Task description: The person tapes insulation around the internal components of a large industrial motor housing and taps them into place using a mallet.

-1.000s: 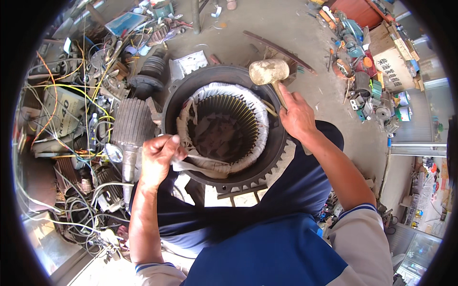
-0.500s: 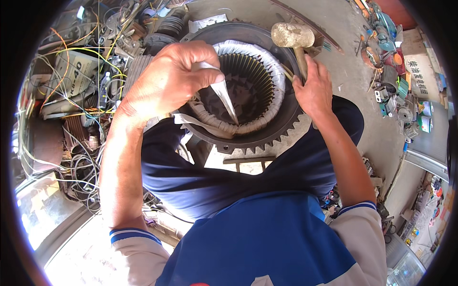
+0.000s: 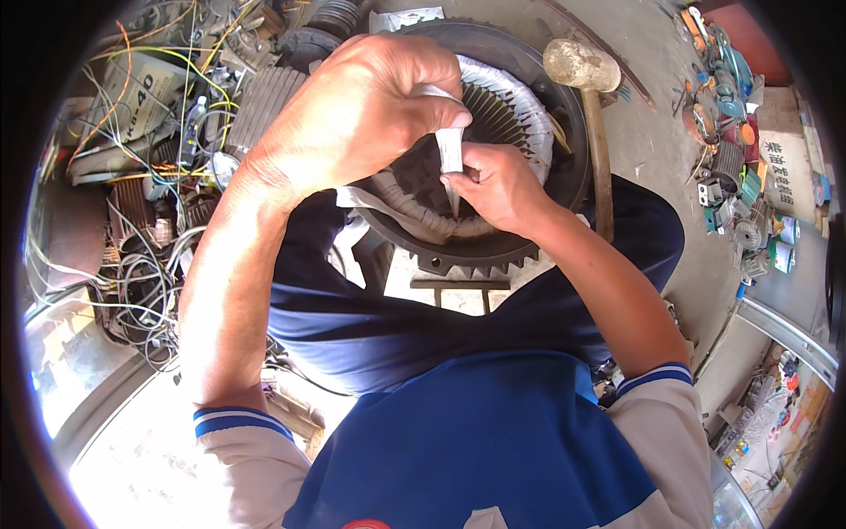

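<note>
Between my knees stands a dark, toothed motor stator housing [image 3: 577, 145]. Its ring of windings [image 3: 539, 110] is wrapped in white cloth tape. My left hand [image 3: 361, 115] is closed over the near-left part of the ring, pinching a strip of white tape [image 3: 450, 152]. Just below its thumb, my right hand [image 3: 507, 189] is closed with fingertips on the same strip. The strip runs down, narrowing, to the near side of the ring. A loose flat length of tape [image 3: 397, 216] lies along the near-left rim. My left hand hides the ring's left part.
A mallet [image 3: 582, 66] leans at the housing's right side, its handle reaching my right thigh. Tangled wires [image 3: 145, 291] and a ribbed metal part [image 3: 269, 106] crowd the left. Assorted parts [image 3: 731, 159] and a cardboard box [image 3: 787, 176] line the right.
My right hand has left the mallet and moved left to the tape strip. My left hand stays pinched on the tape. The view has shifted slightly.
</note>
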`<state>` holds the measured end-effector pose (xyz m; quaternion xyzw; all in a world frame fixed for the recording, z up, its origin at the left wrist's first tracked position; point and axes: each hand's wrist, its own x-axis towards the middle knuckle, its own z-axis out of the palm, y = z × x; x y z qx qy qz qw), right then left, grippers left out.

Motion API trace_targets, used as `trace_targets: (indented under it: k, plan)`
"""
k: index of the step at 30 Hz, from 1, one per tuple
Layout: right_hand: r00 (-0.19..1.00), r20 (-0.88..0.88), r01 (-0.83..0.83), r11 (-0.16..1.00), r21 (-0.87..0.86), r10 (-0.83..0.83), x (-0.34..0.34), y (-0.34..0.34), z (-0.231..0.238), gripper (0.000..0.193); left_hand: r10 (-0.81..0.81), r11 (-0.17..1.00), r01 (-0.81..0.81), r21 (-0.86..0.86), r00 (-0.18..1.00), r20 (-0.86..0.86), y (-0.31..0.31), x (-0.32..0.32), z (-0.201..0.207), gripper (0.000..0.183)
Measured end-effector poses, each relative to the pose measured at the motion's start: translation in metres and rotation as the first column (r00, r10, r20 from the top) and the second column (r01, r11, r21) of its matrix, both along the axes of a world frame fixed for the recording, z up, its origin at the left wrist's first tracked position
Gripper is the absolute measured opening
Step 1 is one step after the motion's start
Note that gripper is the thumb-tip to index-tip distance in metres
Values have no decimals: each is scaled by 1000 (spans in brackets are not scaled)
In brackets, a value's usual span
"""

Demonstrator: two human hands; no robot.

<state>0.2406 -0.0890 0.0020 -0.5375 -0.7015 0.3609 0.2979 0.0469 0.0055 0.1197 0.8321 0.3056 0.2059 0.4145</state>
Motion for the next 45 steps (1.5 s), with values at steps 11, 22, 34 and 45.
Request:
trace_targets:
  k: [11,22,34,45]
  plan:
    - [860,419,-38,855,-517,291,-5,2,-50,37,-79,996,76,40,994,79,-22,-12,3,13]
    - [806,396,-206,836,-508,439,6,-19,-40,29,-306,915,322,242,946,-104,-84,-9,32,16]
    - [870,168,-362,831,-423,464,11,-30,-60,22,-550,766,482,426,834,46,-168,69,114,15]
    - [815,341,-218,793,-569,469,2,-30,-32,37,113,940,88,329,830,-546,-66,5,10,42]
